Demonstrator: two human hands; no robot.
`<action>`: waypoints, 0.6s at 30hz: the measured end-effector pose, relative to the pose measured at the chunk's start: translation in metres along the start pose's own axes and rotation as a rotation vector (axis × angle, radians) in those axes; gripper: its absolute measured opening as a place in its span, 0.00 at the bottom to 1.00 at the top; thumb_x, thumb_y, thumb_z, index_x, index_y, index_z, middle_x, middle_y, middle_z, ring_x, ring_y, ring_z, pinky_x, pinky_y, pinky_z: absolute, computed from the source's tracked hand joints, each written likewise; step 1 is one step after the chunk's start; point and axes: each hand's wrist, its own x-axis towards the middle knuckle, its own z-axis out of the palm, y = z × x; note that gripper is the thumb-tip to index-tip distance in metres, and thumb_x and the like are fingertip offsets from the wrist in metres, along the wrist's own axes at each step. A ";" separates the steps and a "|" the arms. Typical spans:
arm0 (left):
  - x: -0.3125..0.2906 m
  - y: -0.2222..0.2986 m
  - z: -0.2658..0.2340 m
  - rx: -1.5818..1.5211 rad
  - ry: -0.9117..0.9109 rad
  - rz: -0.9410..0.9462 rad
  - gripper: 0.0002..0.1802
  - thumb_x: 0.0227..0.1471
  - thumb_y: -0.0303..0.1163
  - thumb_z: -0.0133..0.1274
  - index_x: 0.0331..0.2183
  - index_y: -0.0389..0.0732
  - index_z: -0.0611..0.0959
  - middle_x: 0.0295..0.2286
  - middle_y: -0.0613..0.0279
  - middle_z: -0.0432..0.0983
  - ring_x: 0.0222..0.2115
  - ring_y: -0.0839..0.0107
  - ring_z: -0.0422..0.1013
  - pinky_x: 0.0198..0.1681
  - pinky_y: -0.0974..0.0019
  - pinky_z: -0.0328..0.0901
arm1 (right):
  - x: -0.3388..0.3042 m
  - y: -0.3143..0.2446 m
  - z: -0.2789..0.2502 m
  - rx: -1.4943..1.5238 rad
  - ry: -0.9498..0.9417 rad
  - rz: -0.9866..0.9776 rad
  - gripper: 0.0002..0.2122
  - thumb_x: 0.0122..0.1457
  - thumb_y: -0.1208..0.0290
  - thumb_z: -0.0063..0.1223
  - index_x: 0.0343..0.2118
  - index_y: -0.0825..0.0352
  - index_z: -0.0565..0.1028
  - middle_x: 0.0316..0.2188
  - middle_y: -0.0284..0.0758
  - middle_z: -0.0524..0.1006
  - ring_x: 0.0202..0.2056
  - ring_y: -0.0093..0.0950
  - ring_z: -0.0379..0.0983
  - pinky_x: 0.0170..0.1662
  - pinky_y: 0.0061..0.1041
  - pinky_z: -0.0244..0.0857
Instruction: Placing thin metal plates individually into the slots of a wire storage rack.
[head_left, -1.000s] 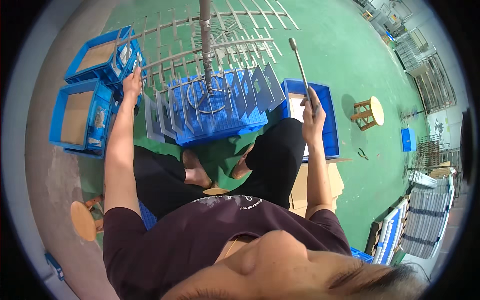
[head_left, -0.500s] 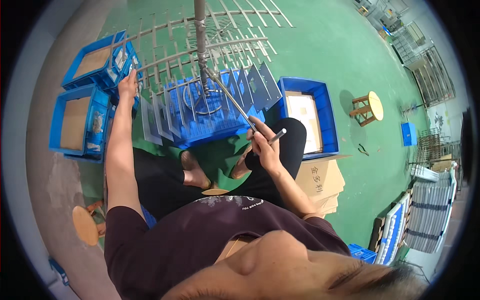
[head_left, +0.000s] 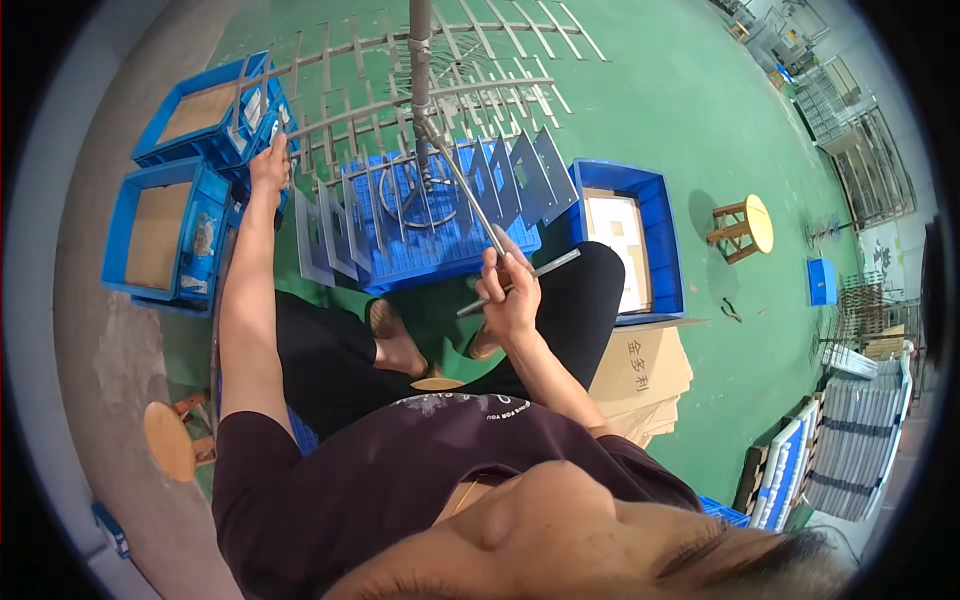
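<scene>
In front of me a metal rack [head_left: 372,115] of curved bars with many short flat arms is fixed to an upright post [head_left: 421,75]. Thin grey plates [head_left: 535,175] hang from its lower arms. My right hand [head_left: 512,290] is closed around a metal T-handle wrench [head_left: 474,200]. The wrench's shaft slants up to the post, where its tip meets the joint, and the crossbar juts out on both sides of the hand. My left hand [head_left: 270,172] is at the rack's left end, its fingers bent around the bar end, partly hidden.
Blue crates [head_left: 118,235] with cardboard inside stand at the left. An upturned blue crate [head_left: 425,262] sits below the rack. Another blue crate [head_left: 672,240] and flat cardboard [head_left: 650,375] lie right of my knee. Stools [head_left: 757,225] and pliers [head_left: 731,310] are on the green floor.
The wrench's crossbar has turned and now reaches well out to the left and right of my right hand. My left hand stays at the rack's end. The whole view has shifted slightly.
</scene>
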 end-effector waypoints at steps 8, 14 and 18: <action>0.008 -0.005 -0.006 -0.056 -0.020 -0.063 0.20 0.50 0.50 0.52 0.17 0.48 0.69 0.10 0.75 0.58 0.08 0.84 0.49 0.10 0.77 0.42 | -0.011 0.025 0.022 -0.023 -0.057 0.115 0.20 0.61 0.70 0.36 0.56 0.69 0.57 0.29 0.36 0.71 0.17 0.18 0.57 0.21 0.15 0.52; -0.017 0.017 0.000 -0.068 -0.078 -0.058 0.20 0.51 0.49 0.51 0.18 0.47 0.69 0.10 0.74 0.58 0.08 0.84 0.50 0.11 0.78 0.44 | -0.009 0.030 0.018 -0.124 -0.196 0.072 0.19 0.62 0.70 0.35 0.55 0.69 0.58 0.24 0.34 0.68 0.17 0.19 0.58 0.22 0.17 0.54; -0.020 0.018 -0.003 -0.091 -0.088 -0.046 0.19 0.51 0.49 0.51 0.18 0.47 0.70 0.10 0.74 0.59 0.08 0.84 0.49 0.10 0.78 0.45 | -0.006 0.029 0.021 -0.115 -0.230 0.077 0.18 0.62 0.71 0.35 0.55 0.70 0.58 0.20 0.32 0.65 0.17 0.18 0.56 0.21 0.15 0.52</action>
